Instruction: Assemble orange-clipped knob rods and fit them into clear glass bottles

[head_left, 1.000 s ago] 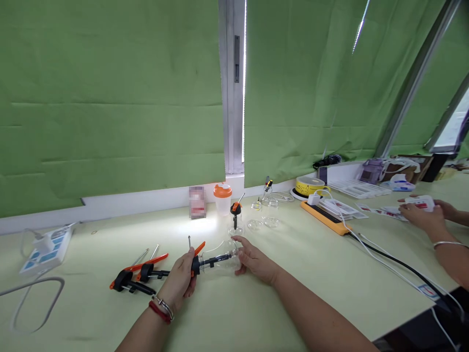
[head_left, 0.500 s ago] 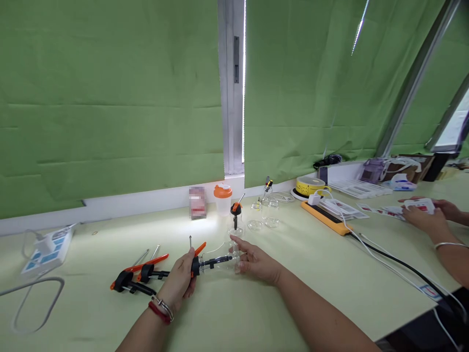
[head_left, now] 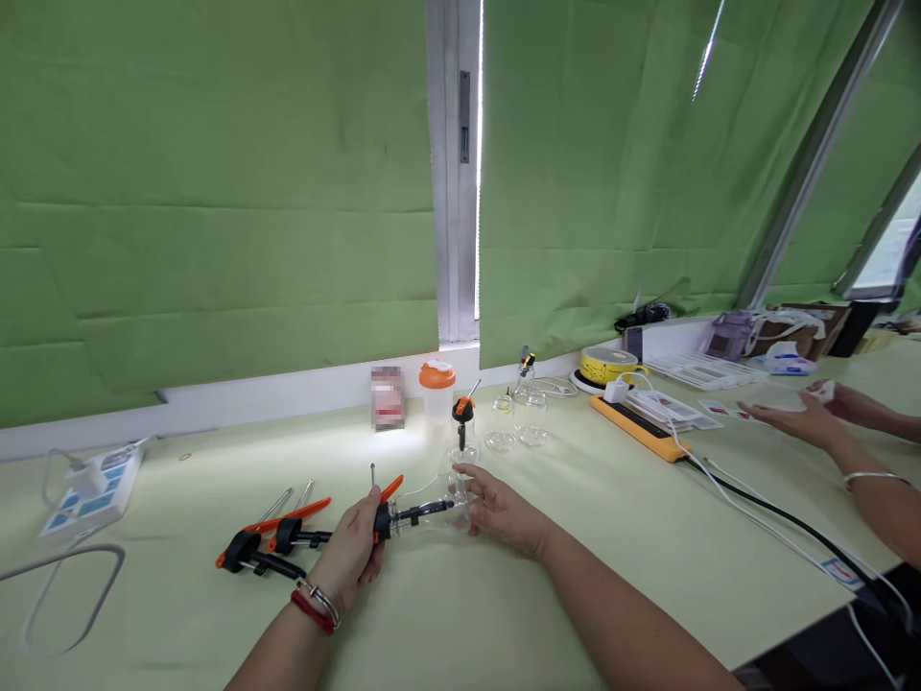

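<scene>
My left hand (head_left: 358,539) is closed around the black dispenser top (head_left: 383,523), which has an orange lever and a thin metal spout. The top sits at the neck of a clear glass bottle (head_left: 432,489) held on its side, and its black stem reaches inside. At the bottle's base, my right hand (head_left: 500,509) grips it with thumb and fingers. Two more black dispenser tops with orange levers (head_left: 248,555) lie on the table left of my left hand. Just behind the bottle stands another glass bottle with a black-and-orange top (head_left: 463,411).
Clear glassware (head_left: 532,437) stands behind my right hand, near an orange-lidded cup (head_left: 436,392) and a blurred box (head_left: 389,398). An orange power strip (head_left: 640,429) with cables lies right. A white power strip (head_left: 93,489) is left. Another person's hands (head_left: 813,417) handle pale items at far right.
My hands and the bottle have barely moved. At the far right, the other person's hands have shifted, and the white-and-red item they held no longer shows in the same place.
</scene>
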`<state>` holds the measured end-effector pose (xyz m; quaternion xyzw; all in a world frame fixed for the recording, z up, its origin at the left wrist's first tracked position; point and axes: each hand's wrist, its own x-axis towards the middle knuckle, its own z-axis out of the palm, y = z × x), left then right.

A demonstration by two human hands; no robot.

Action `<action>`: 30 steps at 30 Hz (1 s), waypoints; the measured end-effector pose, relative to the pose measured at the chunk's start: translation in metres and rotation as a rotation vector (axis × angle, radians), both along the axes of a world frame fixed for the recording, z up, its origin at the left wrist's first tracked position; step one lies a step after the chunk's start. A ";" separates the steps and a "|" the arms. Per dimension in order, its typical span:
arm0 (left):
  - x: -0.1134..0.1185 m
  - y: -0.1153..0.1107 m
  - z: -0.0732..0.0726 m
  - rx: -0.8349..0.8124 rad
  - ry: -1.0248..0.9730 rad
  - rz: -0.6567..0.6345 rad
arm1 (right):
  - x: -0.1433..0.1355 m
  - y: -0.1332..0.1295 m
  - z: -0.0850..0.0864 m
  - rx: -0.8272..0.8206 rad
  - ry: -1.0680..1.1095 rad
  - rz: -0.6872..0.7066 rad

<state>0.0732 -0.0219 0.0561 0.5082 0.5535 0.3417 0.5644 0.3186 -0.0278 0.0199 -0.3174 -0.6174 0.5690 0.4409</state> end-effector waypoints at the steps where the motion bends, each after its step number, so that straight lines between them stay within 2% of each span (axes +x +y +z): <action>1: 0.000 0.000 0.000 0.000 0.002 0.003 | 0.001 0.000 0.000 0.001 -0.013 -0.005; 13: 0.002 -0.002 0.004 -0.012 0.035 0.018 | 0.002 -0.002 0.002 -0.066 -0.049 -0.023; 22: 0.004 -0.003 0.007 -0.019 0.060 0.031 | 0.000 0.000 0.000 -0.030 -0.041 -0.048; 30: 0.002 -0.002 0.004 -0.011 0.060 0.017 | -0.004 -0.002 0.007 -0.020 -0.002 -0.038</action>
